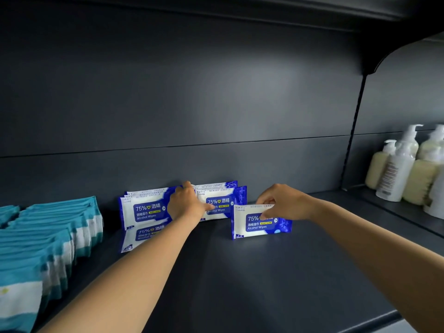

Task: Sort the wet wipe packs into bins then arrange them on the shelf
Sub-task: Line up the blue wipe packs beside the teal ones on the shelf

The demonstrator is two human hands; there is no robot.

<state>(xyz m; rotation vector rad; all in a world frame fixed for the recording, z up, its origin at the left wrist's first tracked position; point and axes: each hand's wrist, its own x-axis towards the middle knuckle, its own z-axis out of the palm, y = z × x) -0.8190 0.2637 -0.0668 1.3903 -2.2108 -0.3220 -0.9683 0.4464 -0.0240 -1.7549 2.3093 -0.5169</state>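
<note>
Dark shelf (240, 272), arranging step under way — left hand (185, 205) presses open fingers on standing packs (146, 210), right hand (283, 203) pinches one pack (259, 224) — next, seat it alongside.

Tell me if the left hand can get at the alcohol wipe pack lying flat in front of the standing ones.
Probably yes: the flat pack lies just below the left hand, with nothing covering it.

We got a pretty dim shot, with one soft glow on the back panel (252, 87). Corners went dark, edges bowed, and the teal packs (36, 248) looked blurry.
</note>
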